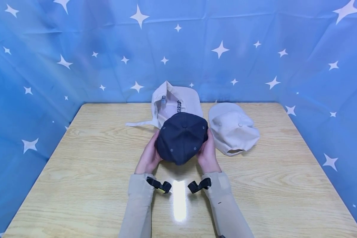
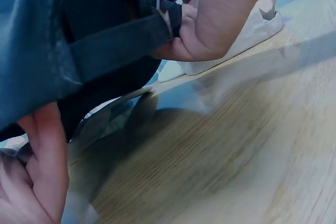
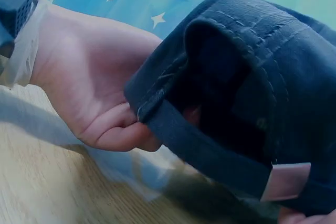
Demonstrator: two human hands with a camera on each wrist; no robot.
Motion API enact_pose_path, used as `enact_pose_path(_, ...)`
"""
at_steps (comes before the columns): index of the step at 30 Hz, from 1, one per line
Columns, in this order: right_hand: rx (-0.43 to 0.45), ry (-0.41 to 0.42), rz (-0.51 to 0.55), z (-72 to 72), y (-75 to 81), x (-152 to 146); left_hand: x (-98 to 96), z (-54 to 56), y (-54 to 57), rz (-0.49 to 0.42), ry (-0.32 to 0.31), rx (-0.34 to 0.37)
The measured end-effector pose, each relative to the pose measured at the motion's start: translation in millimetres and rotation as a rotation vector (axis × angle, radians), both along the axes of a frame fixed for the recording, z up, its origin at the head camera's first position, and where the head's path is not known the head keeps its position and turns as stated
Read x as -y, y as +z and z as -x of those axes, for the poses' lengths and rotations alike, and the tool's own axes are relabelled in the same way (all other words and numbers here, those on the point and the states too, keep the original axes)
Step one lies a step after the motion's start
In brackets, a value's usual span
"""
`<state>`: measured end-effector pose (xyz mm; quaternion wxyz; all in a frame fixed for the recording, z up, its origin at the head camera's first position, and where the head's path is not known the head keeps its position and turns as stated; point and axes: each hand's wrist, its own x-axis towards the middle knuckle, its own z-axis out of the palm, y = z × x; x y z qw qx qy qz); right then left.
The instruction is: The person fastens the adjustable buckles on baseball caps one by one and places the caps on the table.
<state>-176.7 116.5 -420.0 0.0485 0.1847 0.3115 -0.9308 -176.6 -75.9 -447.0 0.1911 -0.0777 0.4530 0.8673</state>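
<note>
A navy baseball cap (image 1: 182, 137) is held between both hands above the table, crown up. Its back opening and strap (image 3: 205, 150) show in the wrist views, with a shiny buckle (image 3: 287, 181) toward the right-hand side. My left hand (image 1: 149, 155) grips the cap's left edge; in the right wrist view the left hand (image 3: 100, 87) has fingers curled at the rim. On the other edge my right hand (image 1: 208, 155) holds on, and in the left wrist view the right hand (image 2: 218, 17) pinches near the strap end. Some fingertips are hidden by the cap.
Behind the navy cap, a white cap (image 1: 193, 97) lies with its inside showing and its strap stretched left. Another white cap (image 1: 233, 127) rests crown up to the right. The wooden table (image 1: 86, 158) is bordered by a blue star-patterned cloth (image 1: 178, 43).
</note>
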Motion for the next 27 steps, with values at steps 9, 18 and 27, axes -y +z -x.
enact_pose_path(9,-0.022,-0.076,-0.055,0.8,3.1,4.7,-1.8,-1.1,-3.7,-0.070,0.116,-0.178)
enact_pose_path(18,-0.213,-0.061,-0.259,2.0,2.1,15.0,5.9,0.7,-0.1,-0.154,0.102,-0.336)
enact_pose_path(27,-0.231,0.108,-0.411,-4.3,-27.3,34.1,30.5,-5.8,6.8,-0.042,0.253,-0.339)
